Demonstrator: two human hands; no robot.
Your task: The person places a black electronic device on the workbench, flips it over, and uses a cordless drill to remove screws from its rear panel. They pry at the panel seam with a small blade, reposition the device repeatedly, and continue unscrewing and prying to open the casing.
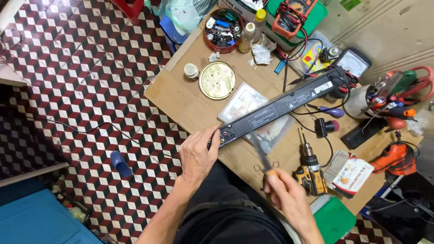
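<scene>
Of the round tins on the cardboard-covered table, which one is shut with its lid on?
The gold tin, lying flat with an embossed lid, nearer the person. The red tin behind it stands open, full of small parts.

I count two hands of mine in view: my left hand (197, 156) and my right hand (285, 192), low in the frame. One black player (282, 105) stands on edge across the middle. One drill (310, 171) lies at lower right. One gold lid (217, 80) and one red tin (223, 30) sit at upper centre. Two bottles (247, 37) stand beside the tin. Two meters: one orange (294, 12) at the top, one white-faced (354, 62) at upper right. One blue slipper (120, 163) lies on the floor at left.
</scene>
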